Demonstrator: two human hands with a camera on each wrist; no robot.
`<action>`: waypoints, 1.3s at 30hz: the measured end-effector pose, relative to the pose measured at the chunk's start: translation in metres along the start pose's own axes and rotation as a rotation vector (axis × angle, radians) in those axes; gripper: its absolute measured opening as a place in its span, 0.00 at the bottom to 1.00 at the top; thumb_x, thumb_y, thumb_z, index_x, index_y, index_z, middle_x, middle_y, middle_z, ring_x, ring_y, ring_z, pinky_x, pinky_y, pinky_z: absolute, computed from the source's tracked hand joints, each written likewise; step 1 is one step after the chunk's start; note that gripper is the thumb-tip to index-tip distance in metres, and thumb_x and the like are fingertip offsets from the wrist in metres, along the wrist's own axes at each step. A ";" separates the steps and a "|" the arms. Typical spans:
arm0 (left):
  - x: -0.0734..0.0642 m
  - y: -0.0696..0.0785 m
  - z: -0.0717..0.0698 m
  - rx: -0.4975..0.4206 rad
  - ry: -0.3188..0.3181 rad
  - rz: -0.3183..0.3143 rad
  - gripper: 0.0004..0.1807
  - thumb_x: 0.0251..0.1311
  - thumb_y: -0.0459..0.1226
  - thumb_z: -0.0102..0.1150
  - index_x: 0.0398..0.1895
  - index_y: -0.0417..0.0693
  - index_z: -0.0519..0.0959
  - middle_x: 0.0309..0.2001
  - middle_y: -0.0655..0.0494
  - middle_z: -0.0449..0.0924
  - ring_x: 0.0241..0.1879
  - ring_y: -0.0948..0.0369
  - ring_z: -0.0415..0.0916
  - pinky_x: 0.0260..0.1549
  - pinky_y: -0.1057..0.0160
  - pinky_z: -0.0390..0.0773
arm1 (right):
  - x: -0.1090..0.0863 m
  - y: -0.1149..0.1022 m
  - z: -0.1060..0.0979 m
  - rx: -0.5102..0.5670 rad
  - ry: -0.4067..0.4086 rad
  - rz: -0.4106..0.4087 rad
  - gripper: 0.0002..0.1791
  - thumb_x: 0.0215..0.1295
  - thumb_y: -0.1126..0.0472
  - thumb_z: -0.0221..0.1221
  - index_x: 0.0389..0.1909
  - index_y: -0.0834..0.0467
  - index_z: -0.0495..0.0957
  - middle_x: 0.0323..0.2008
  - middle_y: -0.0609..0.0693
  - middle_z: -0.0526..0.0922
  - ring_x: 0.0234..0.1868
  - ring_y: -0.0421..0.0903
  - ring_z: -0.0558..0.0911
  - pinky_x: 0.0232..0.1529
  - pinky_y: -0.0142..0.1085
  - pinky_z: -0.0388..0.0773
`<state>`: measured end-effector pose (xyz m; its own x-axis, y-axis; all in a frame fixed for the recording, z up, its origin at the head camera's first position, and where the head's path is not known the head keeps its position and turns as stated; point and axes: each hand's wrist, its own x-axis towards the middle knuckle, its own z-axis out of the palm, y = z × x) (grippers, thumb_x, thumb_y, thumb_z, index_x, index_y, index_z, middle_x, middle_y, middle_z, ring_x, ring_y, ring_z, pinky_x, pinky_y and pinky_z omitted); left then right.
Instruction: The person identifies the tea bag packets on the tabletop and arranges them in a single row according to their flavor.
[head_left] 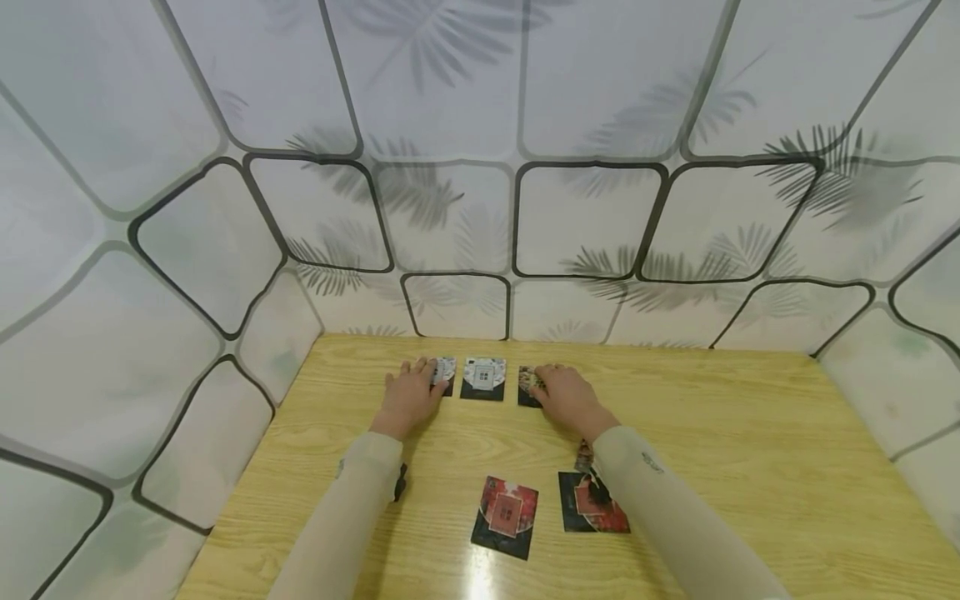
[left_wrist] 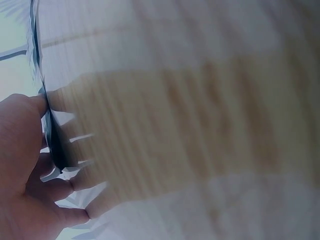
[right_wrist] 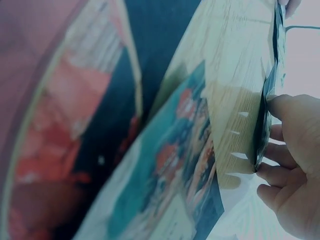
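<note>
Black-bottomed white card (head_left: 446,377), left grip (head_left: 410,400) spread on it, black-bottomed yellowish card (head_left: 527,385), right grip (head_left: 571,397) likewise

Yellow wood-grain table (head_left: 750,433) bears a flat white-and-black printed card (head_left: 483,379). Relative to that card: left, a matching card (head_left: 448,367); right, a gold-and-black card (head_left: 527,385); nearer, a red-and-black card (head_left: 505,517); nearer right, a second red-and-black card (head_left: 576,510), a part-hidden multicoloured card (head_left: 582,457).

Blocky whitish walls (head_left: 585,221) with grey palm-leaf prints (head_left: 446,42) are kinda filling the upper frame, yellowish wood-grain tabletop's (head_left: 750,450) stretching below, and some glare's (head_left: 480,575) shining bottom center.
</note>
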<state>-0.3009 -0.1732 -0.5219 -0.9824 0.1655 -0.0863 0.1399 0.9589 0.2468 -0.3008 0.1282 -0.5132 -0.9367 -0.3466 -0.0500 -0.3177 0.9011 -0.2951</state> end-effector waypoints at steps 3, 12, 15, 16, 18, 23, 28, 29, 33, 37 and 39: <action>0.000 0.000 0.000 -0.001 -0.005 0.000 0.36 0.83 0.55 0.42 0.83 0.44 0.59 0.83 0.40 0.57 0.81 0.33 0.53 0.75 0.25 0.55 | 0.000 -0.001 0.000 0.003 -0.005 0.007 0.29 0.83 0.49 0.54 0.74 0.63 0.72 0.71 0.64 0.76 0.72 0.66 0.74 0.72 0.60 0.72; -0.001 -0.001 0.001 0.008 0.005 -0.001 0.35 0.83 0.53 0.43 0.83 0.43 0.61 0.82 0.40 0.59 0.80 0.32 0.54 0.74 0.25 0.56 | -0.001 -0.003 0.000 -0.001 -0.006 0.020 0.29 0.82 0.50 0.55 0.73 0.64 0.72 0.71 0.64 0.77 0.72 0.65 0.75 0.71 0.59 0.73; -0.001 -0.001 0.001 0.011 0.005 -0.001 0.35 0.83 0.53 0.43 0.83 0.43 0.61 0.82 0.40 0.59 0.80 0.32 0.54 0.74 0.26 0.56 | -0.001 -0.003 0.001 0.002 -0.007 0.014 0.29 0.82 0.50 0.55 0.73 0.64 0.72 0.71 0.64 0.77 0.72 0.65 0.75 0.71 0.59 0.73; -0.001 -0.001 0.001 0.009 0.004 -0.002 0.35 0.83 0.53 0.43 0.83 0.44 0.61 0.82 0.40 0.59 0.80 0.32 0.54 0.74 0.26 0.56 | -0.001 -0.003 0.001 0.002 -0.006 0.011 0.28 0.82 0.50 0.55 0.73 0.64 0.72 0.70 0.64 0.77 0.72 0.65 0.75 0.71 0.59 0.73; -0.001 -0.001 0.001 0.002 0.006 0.000 0.35 0.83 0.53 0.43 0.83 0.43 0.61 0.82 0.40 0.59 0.80 0.32 0.54 0.74 0.25 0.56 | -0.001 -0.003 0.001 0.003 -0.003 0.008 0.28 0.82 0.50 0.55 0.73 0.64 0.72 0.70 0.65 0.77 0.71 0.65 0.75 0.71 0.59 0.74; -0.002 -0.002 0.000 -0.001 0.006 0.001 0.35 0.83 0.54 0.43 0.83 0.44 0.61 0.82 0.40 0.59 0.80 0.32 0.54 0.74 0.25 0.56 | -0.002 -0.004 0.000 -0.001 0.002 0.006 0.28 0.82 0.50 0.55 0.73 0.65 0.72 0.70 0.65 0.77 0.71 0.65 0.76 0.70 0.59 0.74; -0.002 0.000 -0.001 0.000 -0.007 -0.006 0.35 0.83 0.54 0.42 0.83 0.44 0.60 0.82 0.40 0.58 0.81 0.33 0.53 0.75 0.26 0.55 | -0.002 -0.004 -0.001 -0.014 -0.008 0.008 0.29 0.82 0.50 0.55 0.73 0.64 0.72 0.70 0.65 0.76 0.71 0.65 0.75 0.71 0.59 0.74; -0.003 0.000 -0.002 0.000 -0.004 -0.005 0.35 0.83 0.54 0.43 0.83 0.44 0.60 0.82 0.40 0.58 0.81 0.33 0.53 0.75 0.26 0.55 | -0.002 -0.004 -0.001 -0.017 -0.012 0.009 0.29 0.82 0.50 0.55 0.73 0.64 0.72 0.71 0.65 0.76 0.72 0.65 0.75 0.71 0.59 0.74; -0.004 0.002 -0.003 -0.003 0.009 0.001 0.34 0.83 0.53 0.44 0.82 0.44 0.62 0.82 0.40 0.60 0.80 0.33 0.55 0.74 0.25 0.57 | -0.001 -0.003 -0.001 -0.040 -0.019 0.009 0.29 0.83 0.49 0.54 0.74 0.64 0.72 0.71 0.65 0.76 0.72 0.65 0.75 0.71 0.59 0.73; -0.003 0.003 -0.003 -0.003 0.015 0.003 0.34 0.83 0.54 0.44 0.82 0.44 0.62 0.81 0.40 0.60 0.80 0.33 0.55 0.74 0.25 0.57 | 0.001 -0.002 0.000 -0.046 -0.018 0.012 0.29 0.83 0.49 0.54 0.74 0.63 0.71 0.72 0.65 0.75 0.73 0.65 0.73 0.73 0.59 0.71; -0.003 0.002 -0.003 -0.009 0.019 0.003 0.34 0.83 0.53 0.44 0.82 0.44 0.62 0.81 0.40 0.60 0.80 0.33 0.55 0.74 0.25 0.57 | 0.002 -0.001 0.000 -0.048 -0.015 0.008 0.28 0.83 0.49 0.54 0.74 0.63 0.72 0.72 0.65 0.75 0.74 0.65 0.73 0.74 0.60 0.69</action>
<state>-0.2976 -0.1723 -0.5177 -0.9841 0.1643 -0.0674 0.1421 0.9563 0.2555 -0.3020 0.1261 -0.5132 -0.9369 -0.3433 -0.0664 -0.3177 0.9151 -0.2485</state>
